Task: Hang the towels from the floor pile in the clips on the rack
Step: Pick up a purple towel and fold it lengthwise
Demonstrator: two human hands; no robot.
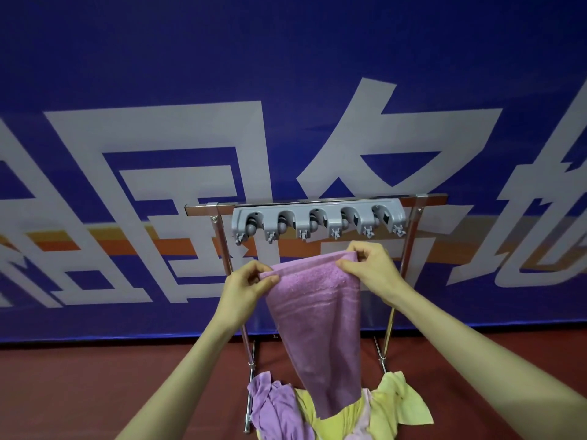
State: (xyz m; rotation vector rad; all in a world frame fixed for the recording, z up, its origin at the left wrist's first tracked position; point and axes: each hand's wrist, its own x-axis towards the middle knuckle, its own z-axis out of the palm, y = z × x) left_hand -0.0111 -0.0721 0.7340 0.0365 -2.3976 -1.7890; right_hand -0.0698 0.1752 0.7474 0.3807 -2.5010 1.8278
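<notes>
A purple towel [314,319] is hanging full length in front of the rack [317,201], its top edge stretched just below the grey clip strip [319,219] and its tail brushing the pile [336,408] on the floor. The left hand [246,285] is pinching the top left corner between thumb and fingers; the right hand [370,265] is pinching the top right corner the same way — both closed tight on cloth. Holding the edge taut and level is probably meant to present a straight hem to the clips, all of which are sitting empty. The pile — purple, yellow and pale pink towels — is lying between the rack's feet at the near edge of the dark red floor [95,385]. Behind the rack, a blue banner [286,90] with large white characters is covering the wall.
</notes>
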